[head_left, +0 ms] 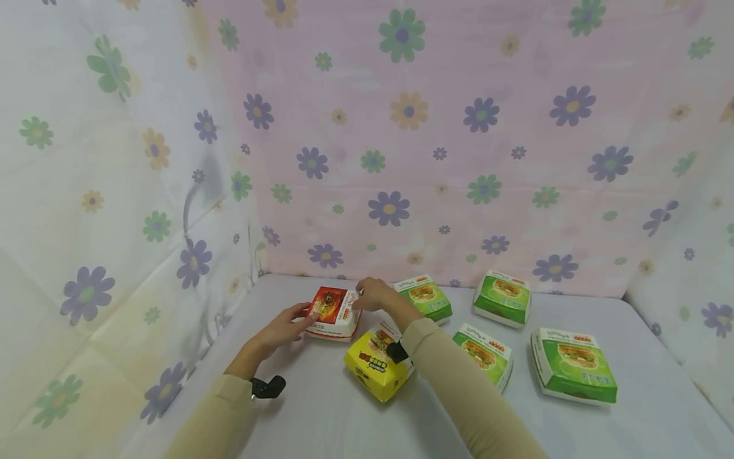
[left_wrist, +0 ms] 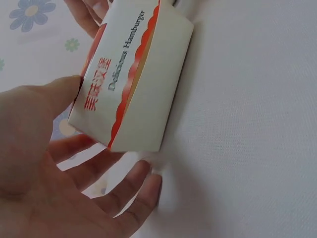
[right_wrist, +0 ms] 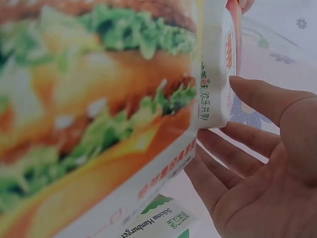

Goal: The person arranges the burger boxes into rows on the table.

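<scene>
A red and white hamburger box [head_left: 328, 306] sits at the left of the group on the white table, its lid closed. My left hand [head_left: 282, 330] holds its left end, thumb on the lid's edge and fingers along the side. In the left wrist view, the box's white front [left_wrist: 133, 84] carries the words "Delicious Hamburger". At the opposite end, my right hand [head_left: 375, 294] grips the box with the thumb at the top edge and fingers low on the side. A yellow burger box [head_left: 367, 366] stands just in front, partly covered by my right forearm.
To the right are several green and white burger boxes: one behind my right wrist [head_left: 437, 303], one at the back [head_left: 504, 299], one beside my forearm [head_left: 484, 357] and one farthest right [head_left: 579, 363]. Flowered cloth walls [head_left: 390, 210] enclose the table [head_left: 321, 408].
</scene>
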`<state>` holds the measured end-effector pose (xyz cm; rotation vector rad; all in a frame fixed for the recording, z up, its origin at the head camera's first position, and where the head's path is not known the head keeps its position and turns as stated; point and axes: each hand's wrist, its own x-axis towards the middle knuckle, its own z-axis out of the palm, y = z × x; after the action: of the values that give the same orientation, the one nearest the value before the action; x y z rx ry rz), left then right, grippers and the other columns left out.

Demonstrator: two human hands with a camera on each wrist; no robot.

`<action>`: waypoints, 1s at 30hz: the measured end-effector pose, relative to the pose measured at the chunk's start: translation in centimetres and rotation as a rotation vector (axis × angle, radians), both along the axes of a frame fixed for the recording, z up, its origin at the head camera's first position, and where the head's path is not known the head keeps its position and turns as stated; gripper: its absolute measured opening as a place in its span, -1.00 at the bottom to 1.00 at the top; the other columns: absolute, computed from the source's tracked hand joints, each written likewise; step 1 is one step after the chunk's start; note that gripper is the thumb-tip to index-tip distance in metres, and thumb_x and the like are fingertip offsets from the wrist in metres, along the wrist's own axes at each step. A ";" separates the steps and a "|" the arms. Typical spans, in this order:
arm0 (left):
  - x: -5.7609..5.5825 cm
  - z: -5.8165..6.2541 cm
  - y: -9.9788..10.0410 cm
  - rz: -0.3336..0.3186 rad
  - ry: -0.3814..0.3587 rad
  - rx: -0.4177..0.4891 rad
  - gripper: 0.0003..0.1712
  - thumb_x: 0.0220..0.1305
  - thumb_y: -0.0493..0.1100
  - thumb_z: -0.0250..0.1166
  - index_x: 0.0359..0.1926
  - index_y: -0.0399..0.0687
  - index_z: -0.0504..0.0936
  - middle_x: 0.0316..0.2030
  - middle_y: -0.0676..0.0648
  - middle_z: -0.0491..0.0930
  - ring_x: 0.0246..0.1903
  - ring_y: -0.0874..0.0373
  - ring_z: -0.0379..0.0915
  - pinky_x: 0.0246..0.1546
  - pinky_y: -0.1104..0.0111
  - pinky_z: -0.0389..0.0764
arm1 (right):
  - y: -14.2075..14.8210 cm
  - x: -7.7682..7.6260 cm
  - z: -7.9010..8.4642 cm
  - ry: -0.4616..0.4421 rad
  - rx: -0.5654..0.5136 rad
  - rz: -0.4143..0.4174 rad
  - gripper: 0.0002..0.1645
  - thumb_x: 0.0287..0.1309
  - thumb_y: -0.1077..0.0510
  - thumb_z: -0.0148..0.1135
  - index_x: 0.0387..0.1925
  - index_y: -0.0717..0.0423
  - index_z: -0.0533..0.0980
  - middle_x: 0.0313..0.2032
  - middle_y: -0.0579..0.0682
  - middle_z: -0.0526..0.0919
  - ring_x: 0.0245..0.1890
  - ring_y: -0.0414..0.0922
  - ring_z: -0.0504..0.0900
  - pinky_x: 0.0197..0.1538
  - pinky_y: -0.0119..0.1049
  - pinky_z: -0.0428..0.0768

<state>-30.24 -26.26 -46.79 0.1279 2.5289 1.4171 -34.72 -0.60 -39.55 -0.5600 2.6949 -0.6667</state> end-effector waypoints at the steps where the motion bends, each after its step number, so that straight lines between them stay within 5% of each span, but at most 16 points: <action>1: -0.1 -0.1 0.1 0.007 0.013 0.008 -0.28 0.55 0.06 0.16 0.51 -0.25 0.23 0.42 -0.37 0.29 0.25 -0.19 0.40 0.03 0.13 0.66 | 0.0 0.0 -0.1 0.003 0.007 0.001 -0.39 0.38 0.02 0.28 0.33 0.24 0.46 0.26 0.15 0.56 0.29 0.11 0.49 0.28 -0.04 0.52; 5: -0.7 -0.2 0.5 0.057 0.076 0.041 -0.38 0.58 -0.02 0.11 0.44 -0.34 0.33 0.36 -0.39 0.36 0.14 -0.14 0.45 -0.01 0.16 0.66 | 0.1 0.2 -0.1 -0.001 0.035 -0.004 -0.53 0.35 0.01 0.33 0.12 0.26 0.61 0.09 0.13 0.67 0.12 0.06 0.61 0.10 -0.13 0.63; 9: -1.6 -0.2 1.0 0.082 0.089 0.067 -0.41 0.62 -0.03 0.05 0.44 -0.35 0.32 0.42 -0.43 0.26 0.34 -0.22 0.31 0.15 0.06 0.61 | 0.0 0.6 0.2 -0.025 0.056 -0.021 -0.67 0.31 -0.01 0.38 -0.25 0.22 0.67 -0.22 0.12 0.74 -0.23 -0.02 0.69 -0.23 -0.23 0.60; 12: -2.1 -0.2 1.2 0.076 0.068 0.080 -0.41 0.64 -0.05 0.01 0.47 -0.35 0.27 0.47 -0.44 0.18 0.40 -0.29 0.24 0.19 0.02 0.58 | 0.1 0.8 0.3 -0.050 0.042 -0.028 -0.68 0.29 0.00 0.41 -0.36 0.20 0.62 -0.31 0.15 0.75 -0.31 -0.01 0.70 -0.24 -0.22 0.62; 17: -2.5 0.1 1.1 0.064 0.068 0.057 -0.40 0.63 -0.05 0.03 0.49 -0.32 0.26 0.46 -0.41 0.21 0.41 -0.29 0.22 0.19 0.00 0.58 | 0.7 0.6 0.7 -0.076 0.022 -0.056 -0.61 0.27 0.00 0.43 -0.15 0.24 0.54 -0.29 0.14 0.69 -0.21 0.07 0.73 -0.11 -0.11 0.68; 21: -2.3 0.7 0.7 0.115 0.087 0.024 -0.32 0.60 0.00 0.08 0.52 -0.30 0.19 0.45 -0.41 0.23 0.39 -0.32 0.26 0.14 0.01 0.62 | 1.1 0.3 1.3 -0.066 0.053 -0.059 -0.46 0.28 -0.05 0.40 0.04 0.26 0.48 -0.22 0.10 0.63 -0.18 0.03 0.68 -0.09 -0.13 0.64; 30: -0.2 0.5 2.2 0.291 -0.055 0.069 -0.02 0.51 0.09 0.17 0.53 -0.47 -0.10 0.39 -0.51 0.20 0.23 -0.32 0.42 -0.05 0.15 0.72 | 0.4 0.2 0.5 -0.112 0.037 -0.047 -0.17 0.43 -0.11 0.19 0.47 0.32 0.24 0.42 0.24 0.37 0.41 0.17 0.36 0.40 0.03 0.40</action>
<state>-30.43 -24.03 -46.25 -0.2746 2.5327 1.5871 -34.47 -0.23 -39.09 -0.4376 2.6173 -0.6395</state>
